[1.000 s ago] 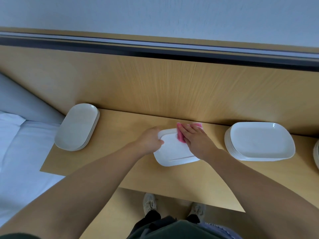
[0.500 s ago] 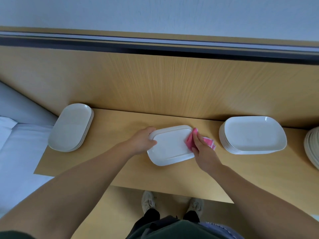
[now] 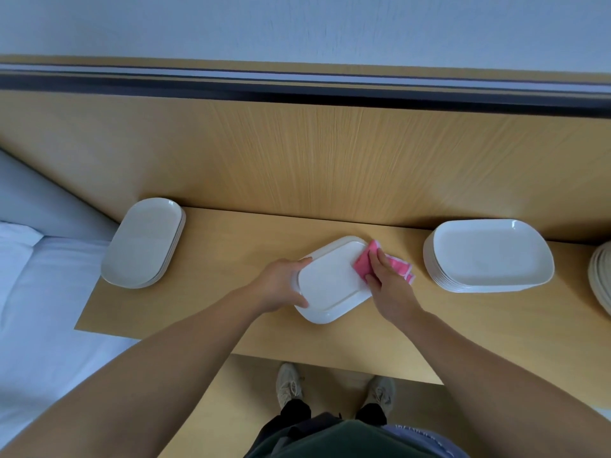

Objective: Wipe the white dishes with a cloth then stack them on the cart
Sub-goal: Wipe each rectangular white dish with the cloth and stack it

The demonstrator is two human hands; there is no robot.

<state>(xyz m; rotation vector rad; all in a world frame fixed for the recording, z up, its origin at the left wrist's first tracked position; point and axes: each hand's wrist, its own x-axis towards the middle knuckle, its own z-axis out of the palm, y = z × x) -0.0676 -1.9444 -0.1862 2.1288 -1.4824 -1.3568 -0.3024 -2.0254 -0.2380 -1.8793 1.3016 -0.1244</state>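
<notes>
Wooden table before a panelled wall. At centre, left hand curled round the dish at its 9 o'clock rim; right hand pinching the pink cloth against the 2 o'clock rim. Oval stack well apart at 9 o'clock, rectangular stack near at 3 o'clock. Bed beyond the table's 9 o'clock end.

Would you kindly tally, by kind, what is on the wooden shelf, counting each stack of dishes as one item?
Stacks of dishes: 3 (oval stack, rectangular stack, partly cropped stack)
Loose white dish: 1
Pink cloth: 1
Total: 5
</notes>
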